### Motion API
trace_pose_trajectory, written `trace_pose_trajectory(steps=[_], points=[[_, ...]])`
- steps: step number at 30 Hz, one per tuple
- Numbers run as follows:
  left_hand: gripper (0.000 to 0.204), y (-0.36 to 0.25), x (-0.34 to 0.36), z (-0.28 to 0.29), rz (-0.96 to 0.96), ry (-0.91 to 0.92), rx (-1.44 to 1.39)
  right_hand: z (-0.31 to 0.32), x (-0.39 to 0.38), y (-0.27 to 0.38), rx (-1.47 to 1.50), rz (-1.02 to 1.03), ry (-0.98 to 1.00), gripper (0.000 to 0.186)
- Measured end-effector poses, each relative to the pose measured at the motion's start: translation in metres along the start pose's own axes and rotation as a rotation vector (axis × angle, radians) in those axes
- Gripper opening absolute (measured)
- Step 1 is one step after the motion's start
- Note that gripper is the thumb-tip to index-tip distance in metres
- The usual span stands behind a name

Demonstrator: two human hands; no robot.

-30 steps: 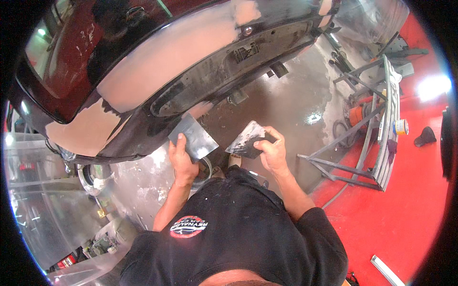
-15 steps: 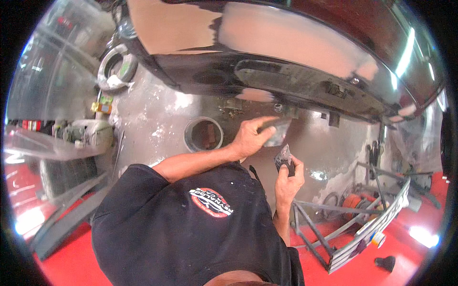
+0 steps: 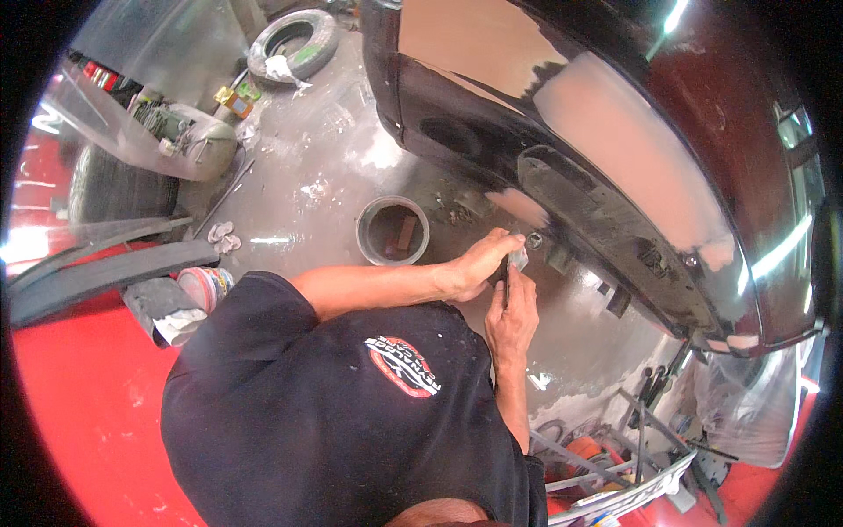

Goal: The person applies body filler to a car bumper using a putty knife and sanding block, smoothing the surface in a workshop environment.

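Both hands are close together below a dark car bumper (image 3: 457, 145) that bears dull beige-pink patches (image 3: 619, 145). My left hand (image 3: 474, 270) is closed on a flat grey piece (image 3: 519, 257), held by its edge between thumb and fingers. From below, my right hand (image 3: 512, 318) grips a small dark flat block (image 3: 505, 285), seen almost edge-on. The two pieces meet or nearly meet, and the fingers hide much of both. Left of the hands, a round bucket (image 3: 363, 235) stands on the floor with a reddish-brown block inside.
A tyre (image 3: 320, 44) lies on the wet grey floor at the far left. Nearer stand a small compressor-like machine (image 3: 206, 140) and a tub (image 3: 204, 285) beside a long dark strip (image 3: 105, 281). A metal frame (image 3: 606, 479) stands at the lower right.
My hands have come together, bringing the grey piece and the dark block from apart to side by side. The view has turned, so the bumper now slants down to the right.
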State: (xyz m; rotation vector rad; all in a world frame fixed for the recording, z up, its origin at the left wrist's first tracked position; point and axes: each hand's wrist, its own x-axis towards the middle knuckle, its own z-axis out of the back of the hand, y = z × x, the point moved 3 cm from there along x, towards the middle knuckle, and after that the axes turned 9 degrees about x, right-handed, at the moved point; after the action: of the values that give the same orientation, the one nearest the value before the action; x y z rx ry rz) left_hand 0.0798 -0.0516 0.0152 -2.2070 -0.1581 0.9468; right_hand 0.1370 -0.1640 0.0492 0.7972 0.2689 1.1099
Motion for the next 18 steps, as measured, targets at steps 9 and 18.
trace_pose_trajectory(steps=[9, 18], points=[[0.066, 0.001, 0.003, -0.011, -0.256, 0.265, 0.162, 0.016, 0.016, 0.018, 0.199, -0.092, -0.127, 0.033], [0.053, -0.002, 0.004, -0.019, -0.573, 0.166, 0.549, 0.023, 0.026, 0.018, 0.385, -0.303, -0.419, 0.027]])
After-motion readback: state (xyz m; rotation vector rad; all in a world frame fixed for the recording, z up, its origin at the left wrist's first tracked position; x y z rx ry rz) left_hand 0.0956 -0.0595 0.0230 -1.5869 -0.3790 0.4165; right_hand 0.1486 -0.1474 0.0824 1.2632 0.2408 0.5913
